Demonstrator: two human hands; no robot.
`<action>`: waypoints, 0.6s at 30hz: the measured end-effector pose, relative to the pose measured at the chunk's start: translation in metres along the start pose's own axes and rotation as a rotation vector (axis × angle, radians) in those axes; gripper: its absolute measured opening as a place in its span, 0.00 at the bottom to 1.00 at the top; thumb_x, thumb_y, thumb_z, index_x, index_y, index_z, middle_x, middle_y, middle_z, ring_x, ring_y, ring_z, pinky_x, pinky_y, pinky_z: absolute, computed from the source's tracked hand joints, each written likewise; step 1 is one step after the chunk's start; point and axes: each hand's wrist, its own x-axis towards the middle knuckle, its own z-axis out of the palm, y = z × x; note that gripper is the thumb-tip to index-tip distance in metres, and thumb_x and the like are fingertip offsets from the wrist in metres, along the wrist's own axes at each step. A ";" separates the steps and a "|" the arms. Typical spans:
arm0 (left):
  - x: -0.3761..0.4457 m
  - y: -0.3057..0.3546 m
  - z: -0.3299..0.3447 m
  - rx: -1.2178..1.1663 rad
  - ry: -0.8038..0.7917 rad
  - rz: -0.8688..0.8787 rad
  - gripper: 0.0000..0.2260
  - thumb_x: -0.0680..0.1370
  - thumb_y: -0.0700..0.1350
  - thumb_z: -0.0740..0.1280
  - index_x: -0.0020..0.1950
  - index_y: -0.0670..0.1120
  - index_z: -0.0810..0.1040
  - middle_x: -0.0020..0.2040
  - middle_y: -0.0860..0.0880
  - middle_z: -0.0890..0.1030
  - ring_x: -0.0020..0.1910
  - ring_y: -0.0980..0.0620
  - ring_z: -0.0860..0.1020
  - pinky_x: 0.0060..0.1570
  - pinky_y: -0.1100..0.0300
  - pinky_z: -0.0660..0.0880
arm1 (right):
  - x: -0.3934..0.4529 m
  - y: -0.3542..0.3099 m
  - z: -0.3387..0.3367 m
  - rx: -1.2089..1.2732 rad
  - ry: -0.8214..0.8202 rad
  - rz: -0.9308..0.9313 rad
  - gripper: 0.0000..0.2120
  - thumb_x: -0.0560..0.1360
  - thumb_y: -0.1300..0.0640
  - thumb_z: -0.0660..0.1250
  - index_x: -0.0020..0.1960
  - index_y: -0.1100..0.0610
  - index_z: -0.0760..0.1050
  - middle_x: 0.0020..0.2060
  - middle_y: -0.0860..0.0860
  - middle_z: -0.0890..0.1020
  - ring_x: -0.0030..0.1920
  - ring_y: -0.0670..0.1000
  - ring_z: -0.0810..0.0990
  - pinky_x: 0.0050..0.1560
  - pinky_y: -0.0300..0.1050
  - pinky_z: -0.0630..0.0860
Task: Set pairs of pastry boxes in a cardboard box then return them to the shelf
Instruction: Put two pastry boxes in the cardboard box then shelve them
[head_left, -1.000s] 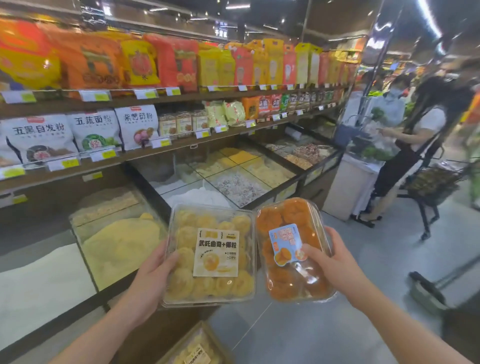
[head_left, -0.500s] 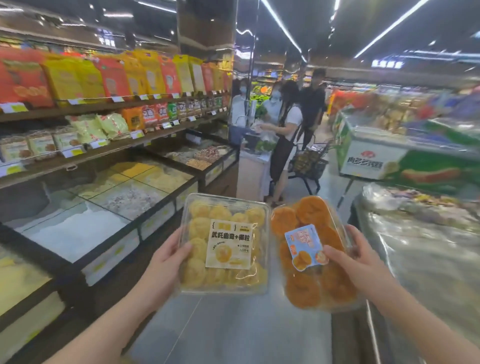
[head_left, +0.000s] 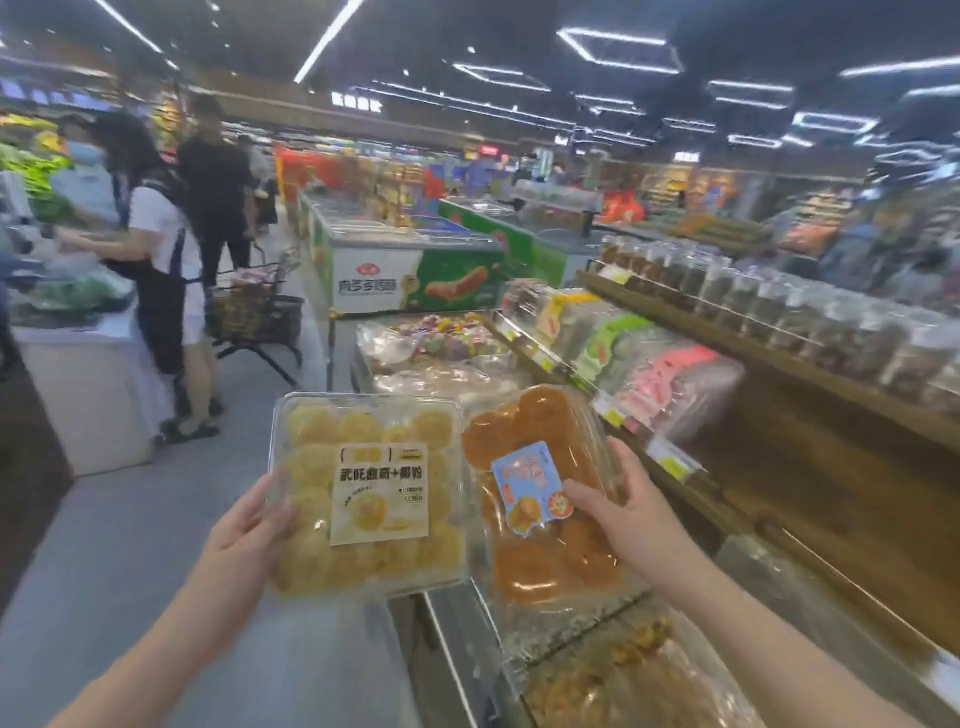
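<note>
I hold two clear plastic pastry boxes side by side in front of me. My left hand (head_left: 249, 525) grips the left edge of the box of pale yellow pastries (head_left: 374, 499), which has a white and yellow label. My right hand (head_left: 628, 514) grips the right side of the box of orange-brown pastries (head_left: 540, 493), thumb lying by its blue label. The two boxes touch along their inner edges. No cardboard box is in view.
A wooden shelf unit (head_left: 779, 415) with packaged snacks runs along the right, with covered bins (head_left: 597, 649) below my hands. Shoppers (head_left: 166, 260) with a cart (head_left: 254, 312) stand at the left by a white counter (head_left: 88, 395). A chest freezer (head_left: 405, 270) stands ahead.
My view has swung right, from the flour and grain shelves to the snack shelf across the aisle. Both hands keep the same grip on the two boxes.
</note>
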 end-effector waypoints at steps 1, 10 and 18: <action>0.010 -0.004 0.018 -0.009 -0.039 -0.021 0.18 0.85 0.39 0.61 0.72 0.53 0.77 0.62 0.44 0.85 0.61 0.40 0.83 0.56 0.45 0.83 | -0.004 0.007 -0.016 0.004 0.054 0.020 0.25 0.71 0.43 0.77 0.61 0.30 0.68 0.55 0.39 0.84 0.54 0.43 0.85 0.60 0.54 0.80; 0.074 -0.023 0.154 0.126 -0.392 -0.041 0.21 0.83 0.47 0.67 0.75 0.61 0.71 0.61 0.54 0.83 0.65 0.50 0.79 0.71 0.49 0.68 | -0.052 0.031 -0.113 -0.084 0.447 0.191 0.33 0.72 0.42 0.76 0.71 0.40 0.63 0.60 0.45 0.82 0.56 0.47 0.84 0.58 0.55 0.82; 0.058 -0.029 0.249 0.130 -0.606 -0.083 0.19 0.85 0.42 0.63 0.75 0.56 0.70 0.61 0.55 0.79 0.64 0.51 0.77 0.63 0.54 0.69 | -0.128 0.051 -0.164 -0.169 0.680 0.279 0.33 0.75 0.45 0.74 0.75 0.43 0.62 0.60 0.42 0.80 0.56 0.41 0.81 0.45 0.36 0.78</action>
